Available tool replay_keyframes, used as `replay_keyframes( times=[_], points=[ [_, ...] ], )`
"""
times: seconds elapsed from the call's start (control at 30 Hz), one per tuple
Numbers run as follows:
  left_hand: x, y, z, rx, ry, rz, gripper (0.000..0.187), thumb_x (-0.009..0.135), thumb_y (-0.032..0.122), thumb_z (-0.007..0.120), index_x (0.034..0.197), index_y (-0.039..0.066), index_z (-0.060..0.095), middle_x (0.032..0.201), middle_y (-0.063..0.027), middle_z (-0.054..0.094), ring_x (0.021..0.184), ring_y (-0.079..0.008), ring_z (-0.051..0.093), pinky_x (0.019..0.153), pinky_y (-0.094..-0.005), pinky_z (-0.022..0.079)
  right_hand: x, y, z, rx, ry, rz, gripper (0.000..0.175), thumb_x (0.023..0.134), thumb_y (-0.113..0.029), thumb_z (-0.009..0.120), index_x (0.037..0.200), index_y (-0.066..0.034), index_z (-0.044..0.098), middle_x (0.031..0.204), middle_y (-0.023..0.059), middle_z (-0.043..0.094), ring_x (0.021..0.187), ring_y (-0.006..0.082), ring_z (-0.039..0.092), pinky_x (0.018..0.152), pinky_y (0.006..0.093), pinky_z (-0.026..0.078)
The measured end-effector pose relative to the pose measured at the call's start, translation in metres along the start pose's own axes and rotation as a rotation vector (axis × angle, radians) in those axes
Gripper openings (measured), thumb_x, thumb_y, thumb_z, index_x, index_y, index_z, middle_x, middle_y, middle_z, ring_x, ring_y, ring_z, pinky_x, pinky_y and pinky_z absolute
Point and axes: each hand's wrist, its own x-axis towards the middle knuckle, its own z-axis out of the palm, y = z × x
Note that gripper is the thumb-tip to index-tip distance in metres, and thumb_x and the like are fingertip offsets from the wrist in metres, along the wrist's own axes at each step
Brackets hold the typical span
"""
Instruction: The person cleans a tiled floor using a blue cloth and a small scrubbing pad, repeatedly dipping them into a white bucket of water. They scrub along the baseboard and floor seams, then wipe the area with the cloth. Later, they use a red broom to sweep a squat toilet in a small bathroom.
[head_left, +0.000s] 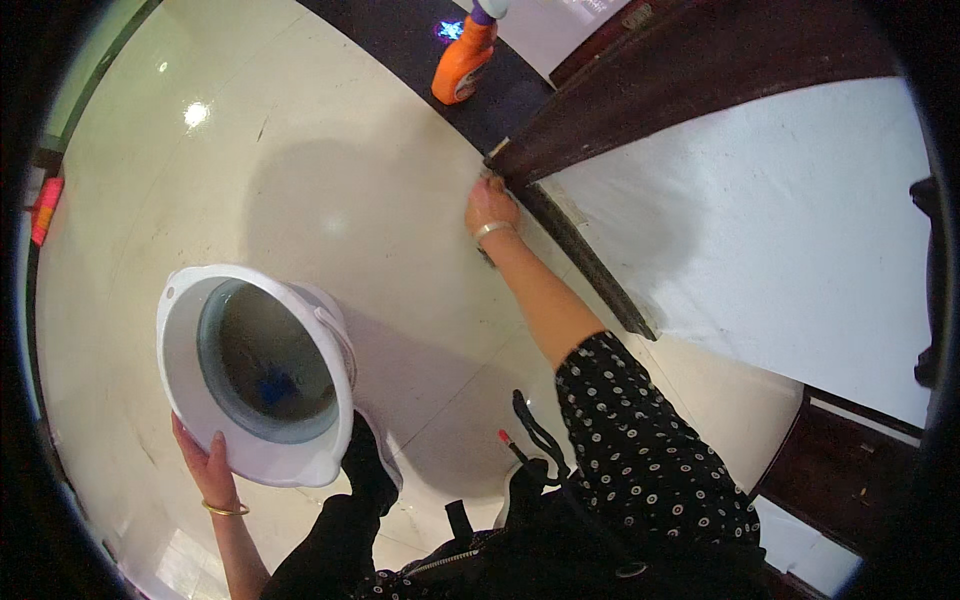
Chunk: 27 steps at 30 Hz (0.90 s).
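Note:
My left hand (206, 465) grips the rim of a white plastic bucket (255, 457) at the lower left, thumb on the inside of the rim. Murky grey-brown water (262, 337) fills part of the bucket, with something blue in it. My right hand (491, 204) reaches to the corner where a dark wooden door frame (585, 135) meets the tiled floor. Its fingers are bent, and whether they hold anything is too small and dim to tell. An orange spray bottle (459, 67) stands on the dark strip beyond that hand.
Glossy cream floor tiles (405, 225) spread around the bucket. A dark skirting edge (592, 262) runs along the white panel (787, 225) at right. A red and orange object (47, 211) lies at the far left, and dark wooden furniture (832, 457) stands at the lower right.

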Motion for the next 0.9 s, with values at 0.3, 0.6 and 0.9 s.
replay_keyframes(
  times=[0.3,0.6,0.9],
  points=[
    [0.005,-0.004,0.002,-0.203,0.045,-0.115,0.067,0.079,-0.001,0.051,0.142,0.004,0.03,0.137,-0.0117,0.041,0.124,-0.0247,0.041,0.107,-0.0368,0.029,-0.052,0.067,0.025,0.051,-0.066,-0.029,0.05,0.084,-0.007,0.049,0.131,0.0024,0.039,0.127,0.0257,0.049,0.105,0.0324,0.061,0.074,0.0395,0.055],
    [0.006,0.007,0.004,-0.237,0.005,-0.112,0.069,0.079,0.0,0.053,0.143,0.006,0.029,0.137,-0.0109,0.041,0.125,-0.0249,0.04,0.107,-0.0369,0.029,0.019,-0.013,0.01,0.11,-0.012,-0.053,0.045,0.088,-0.014,0.049,0.127,0.0077,0.043,0.123,0.0185,0.054,0.092,0.0311,0.065,0.073,0.0349,0.055],
    [0.003,0.012,0.004,-0.296,-0.016,-0.17,0.071,0.079,0.001,0.054,0.144,0.007,0.027,0.139,-0.0111,0.04,0.126,-0.0254,0.039,0.108,-0.0375,0.027,0.051,-0.041,-0.018,0.003,-0.054,0.025,0.033,0.089,-0.017,0.053,0.116,0.0018,0.059,0.111,0.0224,0.059,0.096,0.028,0.065,0.074,0.0361,0.056]
  ],
)
